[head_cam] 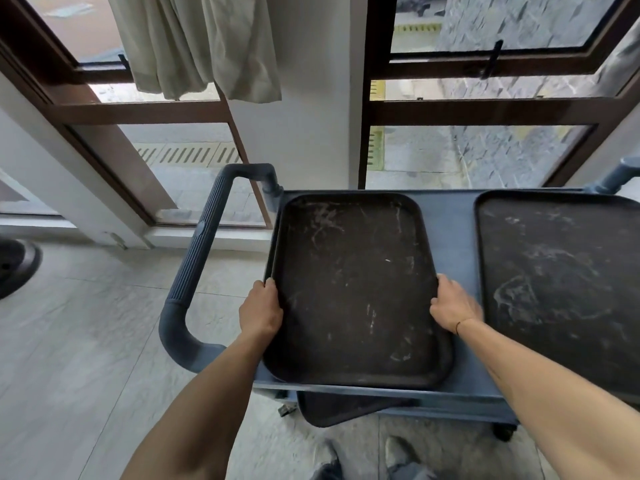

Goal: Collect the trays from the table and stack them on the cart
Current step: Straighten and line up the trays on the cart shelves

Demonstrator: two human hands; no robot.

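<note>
A scuffed black tray (353,282) lies on the left half of the blue cart's top shelf (450,237), on top of another black tray whose edge shows at its lower right. My left hand (261,308) grips the tray's left rim. My right hand (450,304) grips its right rim. A second black tray (561,278) lies on the right half of the shelf. One more dark tray (339,408) pokes out from the lower shelf.
The cart's ribbed blue handle (202,261) loops out on the left. Large windows with brown frames and a white pillar stand right behind the cart, with a beige curtain (197,43) above. Tiled floor lies to the left; my shoes (363,459) are below.
</note>
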